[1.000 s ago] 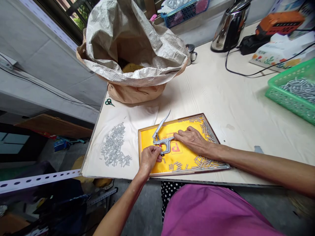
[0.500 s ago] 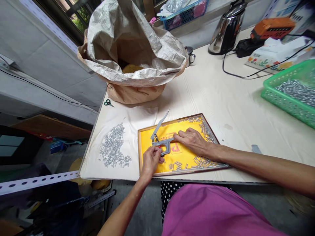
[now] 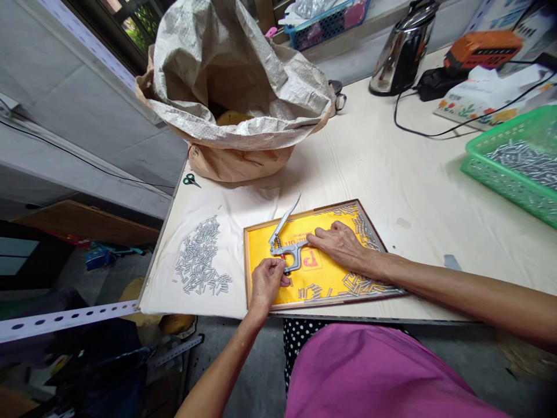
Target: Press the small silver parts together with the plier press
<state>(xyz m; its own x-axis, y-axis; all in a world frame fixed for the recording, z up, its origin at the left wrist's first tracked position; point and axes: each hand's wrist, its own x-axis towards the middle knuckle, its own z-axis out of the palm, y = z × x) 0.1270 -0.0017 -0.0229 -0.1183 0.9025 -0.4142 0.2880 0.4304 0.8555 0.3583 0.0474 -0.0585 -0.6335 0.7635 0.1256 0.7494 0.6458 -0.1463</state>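
Note:
A grey metal hand press (image 3: 289, 248) lies on a yellow sheet in a wooden-framed tray (image 3: 247, 267) near the table's front edge, its lever raised toward the back. My left hand (image 3: 266, 282) pinches something small at the tool's jaw; I cannot make out what. My right hand (image 3: 342, 245) lies palm down over the tool's handle end, fingers closed on it. Several small metal tubes (image 3: 357, 285) are scattered along the tray's right and front sides.
A heap of metal tubes (image 3: 199, 265) lies on a white cloth left of the tray. A large woven sack (image 3: 235, 87) and green scissors (image 3: 190, 180) are behind. A green basket (image 3: 509, 174) of tubes, a kettle (image 3: 402, 49) and cables are at the right.
Both hands stay at the tool with only slight shifts. The view has moved a little.

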